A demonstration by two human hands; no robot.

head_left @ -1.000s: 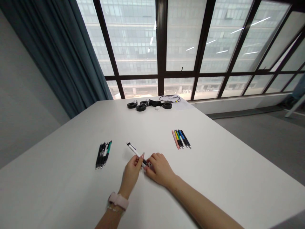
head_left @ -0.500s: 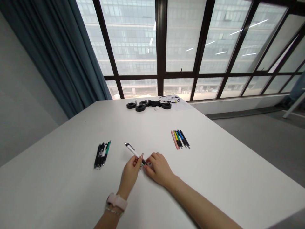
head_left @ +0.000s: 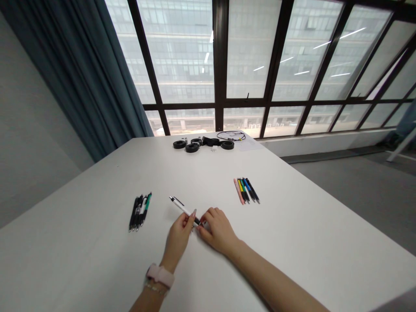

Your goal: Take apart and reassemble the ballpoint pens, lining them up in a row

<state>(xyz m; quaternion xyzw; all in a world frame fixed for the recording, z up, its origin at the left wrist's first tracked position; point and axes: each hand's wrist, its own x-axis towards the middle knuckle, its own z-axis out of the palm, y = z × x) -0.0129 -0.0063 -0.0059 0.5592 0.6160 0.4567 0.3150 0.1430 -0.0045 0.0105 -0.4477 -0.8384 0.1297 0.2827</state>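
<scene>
A white ballpoint pen (head_left: 182, 207) with a black clip and a black grip slants above the table, its clip end up to the left. My left hand (head_left: 179, 232) is closed on it, pinching the lower barrel between thumb and fingers. At the pen's lower end is my right hand (head_left: 217, 229), its thumb and fingertips closed around the tip. The fingers partly hide that end. Left of my hands, several pens (head_left: 139, 212) lie side by side, mostly black, one white and one green. To the right lies another row of pens (head_left: 246, 190) in pink, yellow, green, blue and black.
On the far end of the white table (head_left: 162, 169) are several black tape-like rolls (head_left: 192, 147), a coiled black cable (head_left: 231, 135) and a small white piece (head_left: 213, 148). Beyond stand dark-framed windows, with a blue curtain (head_left: 81, 78) at the left.
Little differs. The pen tilts very slightly in my left hand, and both hands stay in nearly the same place. The rows of pens lie as before.
</scene>
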